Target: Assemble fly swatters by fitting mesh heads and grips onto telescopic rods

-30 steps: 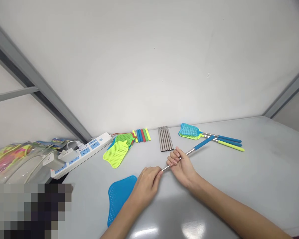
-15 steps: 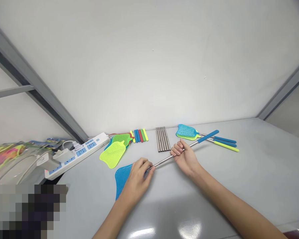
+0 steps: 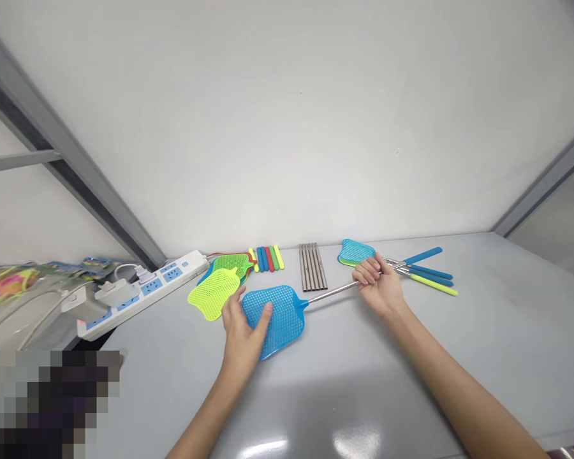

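Observation:
A blue fly swatter (image 3: 280, 319) with a perforated head, a thin metal rod and a blue handle lies across both hands. My left hand (image 3: 243, 328) grips the head's left edge, thumb on top and fingers behind. My right hand (image 3: 377, 284) is closed round the metal rod, its fingers curled toward me. Beyond it the blue handle (image 3: 423, 255) points to the upper right, above finished-looking swatters with blue heads (image 3: 356, 251) and blue and yellow-green handles (image 3: 434, 284). Left of my left hand lies a loose yellow-green swatter head (image 3: 213, 294).
Several metal rods (image 3: 312, 268) lie side by side near the wall. Left of them is a row of coloured handles (image 3: 266, 259). Green, red and blue swatter heads (image 3: 232, 262) are stacked behind the yellow-green one. A power strip (image 3: 148, 290) with plugs and plastic-wrapped items (image 3: 16, 296) occupy the left.
The swatter has shifted right and upward with my right hand. My left hand has gone from the neck of the swatter to the left edge of its head, which now shows fully.

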### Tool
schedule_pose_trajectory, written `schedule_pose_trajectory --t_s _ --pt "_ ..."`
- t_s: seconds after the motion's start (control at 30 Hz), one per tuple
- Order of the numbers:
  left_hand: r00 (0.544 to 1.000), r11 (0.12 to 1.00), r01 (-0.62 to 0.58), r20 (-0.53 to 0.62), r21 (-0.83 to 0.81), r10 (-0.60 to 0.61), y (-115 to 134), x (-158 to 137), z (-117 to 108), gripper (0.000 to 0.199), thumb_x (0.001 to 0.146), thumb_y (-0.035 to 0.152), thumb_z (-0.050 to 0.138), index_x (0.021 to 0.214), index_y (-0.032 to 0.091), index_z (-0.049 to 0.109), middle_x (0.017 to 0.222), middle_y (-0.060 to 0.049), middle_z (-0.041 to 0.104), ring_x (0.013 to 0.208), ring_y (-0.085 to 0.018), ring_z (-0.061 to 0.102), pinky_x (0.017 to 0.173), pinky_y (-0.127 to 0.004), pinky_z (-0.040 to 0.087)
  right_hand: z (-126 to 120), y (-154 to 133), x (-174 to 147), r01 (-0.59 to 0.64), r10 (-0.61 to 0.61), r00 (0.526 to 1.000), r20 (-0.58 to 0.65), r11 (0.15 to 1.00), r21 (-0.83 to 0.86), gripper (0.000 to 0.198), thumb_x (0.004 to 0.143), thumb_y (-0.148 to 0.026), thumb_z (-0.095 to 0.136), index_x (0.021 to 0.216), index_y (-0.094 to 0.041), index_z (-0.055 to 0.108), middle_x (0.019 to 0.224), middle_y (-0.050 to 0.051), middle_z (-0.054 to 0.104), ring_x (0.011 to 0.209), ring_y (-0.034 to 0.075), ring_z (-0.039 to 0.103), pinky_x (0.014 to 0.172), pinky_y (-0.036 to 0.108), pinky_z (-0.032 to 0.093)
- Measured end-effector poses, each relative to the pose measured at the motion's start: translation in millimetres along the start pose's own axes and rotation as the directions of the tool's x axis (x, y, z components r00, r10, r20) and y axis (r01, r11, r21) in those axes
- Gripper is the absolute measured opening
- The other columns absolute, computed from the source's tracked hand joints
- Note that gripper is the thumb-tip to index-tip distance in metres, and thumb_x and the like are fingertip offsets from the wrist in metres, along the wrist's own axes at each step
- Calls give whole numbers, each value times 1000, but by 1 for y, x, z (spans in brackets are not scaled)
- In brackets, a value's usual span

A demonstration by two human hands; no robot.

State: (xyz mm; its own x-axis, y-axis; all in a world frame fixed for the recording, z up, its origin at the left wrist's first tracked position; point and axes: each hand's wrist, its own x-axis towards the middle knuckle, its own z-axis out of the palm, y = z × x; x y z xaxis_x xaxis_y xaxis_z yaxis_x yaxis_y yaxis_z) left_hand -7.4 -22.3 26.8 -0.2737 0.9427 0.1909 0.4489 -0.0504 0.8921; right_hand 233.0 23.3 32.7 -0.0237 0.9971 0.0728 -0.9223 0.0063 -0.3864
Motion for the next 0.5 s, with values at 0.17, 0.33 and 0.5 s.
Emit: schedule_pose_trajectory --t_s 0.17,0.33,0.5 --pt "708 609 665 623 -432 -332 6 -2 -4 43 68 38 55 104 15 50 105 -12 57 90 -24 56 79 -39 44 -1 -4 0 6 -6 1000 -7 1000 -19 31 77 -24 46 52 -18 30 43 -7 25 36 5 28 36 18 29" --pt "669 528 711 676 -463 -309 8 -19 5 39 67 31 60 102 16 53 102 -10 60 89 -23 57 80 -37 45 -3 -7 0 33 -34 999 -25 999 -29 33 77 -20 47 51 -18 26 40 -8 22 33 5 25 33 18 25" --pt "699 532 704 593 -471 -400 10 -26 11 39 64 30 62 100 15 54 99 -10 61 86 -25 58 75 -38 47 -8 -4 0 20 -20 999 -44 1000 -6 37 76 -19 47 50 -19 21 39 -9 20 32 5 24 31 18 22"
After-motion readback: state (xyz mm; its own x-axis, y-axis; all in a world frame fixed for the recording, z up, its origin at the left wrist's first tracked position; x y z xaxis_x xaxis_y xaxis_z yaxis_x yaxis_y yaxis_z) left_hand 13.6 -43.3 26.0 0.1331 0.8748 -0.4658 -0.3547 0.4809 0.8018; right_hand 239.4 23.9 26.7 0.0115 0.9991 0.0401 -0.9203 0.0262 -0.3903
